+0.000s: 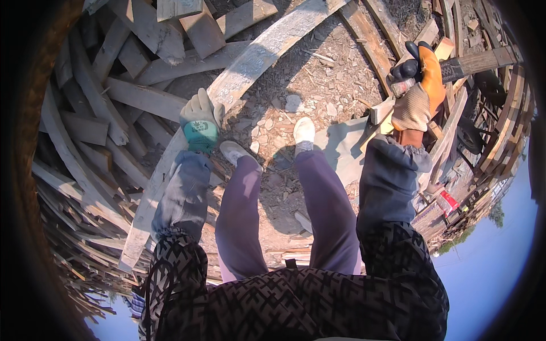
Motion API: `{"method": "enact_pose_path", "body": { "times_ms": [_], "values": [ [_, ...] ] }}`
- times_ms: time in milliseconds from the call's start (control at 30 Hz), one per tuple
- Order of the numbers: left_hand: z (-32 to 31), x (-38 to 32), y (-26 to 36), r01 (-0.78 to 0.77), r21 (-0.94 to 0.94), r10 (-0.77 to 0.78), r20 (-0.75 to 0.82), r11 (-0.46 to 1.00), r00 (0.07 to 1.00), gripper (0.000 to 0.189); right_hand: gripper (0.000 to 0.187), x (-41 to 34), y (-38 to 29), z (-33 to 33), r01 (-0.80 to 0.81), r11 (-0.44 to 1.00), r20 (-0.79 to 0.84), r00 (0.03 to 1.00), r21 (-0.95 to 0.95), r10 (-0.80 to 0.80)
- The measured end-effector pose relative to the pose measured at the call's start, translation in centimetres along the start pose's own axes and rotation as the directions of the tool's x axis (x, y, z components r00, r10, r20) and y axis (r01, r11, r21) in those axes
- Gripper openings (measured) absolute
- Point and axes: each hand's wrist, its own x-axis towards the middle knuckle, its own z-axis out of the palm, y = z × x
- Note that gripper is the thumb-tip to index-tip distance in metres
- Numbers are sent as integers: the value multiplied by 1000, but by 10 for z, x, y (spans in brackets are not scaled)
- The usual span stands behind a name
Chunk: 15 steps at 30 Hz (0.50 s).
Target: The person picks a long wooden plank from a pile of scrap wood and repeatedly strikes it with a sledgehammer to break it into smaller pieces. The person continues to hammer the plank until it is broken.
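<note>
My left hand [199, 118], in a grey and green knit glove, is on a long weathered wooden plank [260, 55]. Its fingers lie close together over the board, with the thumb at the side; their undersides are hidden. The plank slants from the top centre down past my left sleeve. At the upper right, my right hand [420, 87], in an orange, black and beige glove, is closed around a wooden-handled tool [482, 64], which looks like a hammer. Its handle, dark near the glove, points right. A short metal part [402, 87] shows beside the black fingertips.
Loose boards [145, 98] are heaped on the left, and more timber [503, 128] lies on the right. Wood chips and stones [273, 123] cover the ground around my shoes [304, 130]. A flat grey-green sheet [341, 140] lies right of my feet. A red item [447, 202] is farther right.
</note>
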Motion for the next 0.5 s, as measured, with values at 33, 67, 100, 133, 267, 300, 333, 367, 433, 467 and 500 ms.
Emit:
{"method": "enact_pose_path", "body": {
  "times_ms": [33,67,100,133,267,300,333,367,433,467,500],
  "values": [
    [0,1,1,-9,5,10,-18,1000,1000,75,30,-3,33,20,-69,986,49,996,-149,77],
    [-1,2,2,28,10,-29,51,1000,998,75,27,-25,65,38,-467,848,128,853,-250,507],
    [-1,2,4,68,20,-69,115,998,991,74,30,-39,91,43,-262,679,261,782,-686,566],
    [0,6,4,113,26,-116,180,993,977,74,29,-48,102,31,-411,722,302,710,-556,636],
    [0,9,6,23,-15,-22,37,1000,999,73,19,-85,72,-61,-620,654,392,523,-433,756],
    [0,10,6,41,-11,-40,86,999,996,73,17,-91,51,-84,-585,709,490,520,-393,700],
    [-3,9,6,19,3,-20,48,1000,999,73,16,-99,33,-95,-554,717,338,638,-422,692],
    [-6,8,6,22,-7,-21,24,1000,999,71,15,-105,11,-104,-517,777,318,715,-359,623],
    [-10,8,8,17,-34,-16,23,999,1000,68,24,-99,-34,-104,-234,875,162,931,-425,328],
    [-12,9,8,26,-54,-24,50,998,998,70,29,-90,-57,-99,-88,932,188,969,-351,163],
    [-13,10,8,25,-53,-23,54,998,998,70,32,-69,-75,-88,-97,950,73,990,-298,124]
  ]
}}
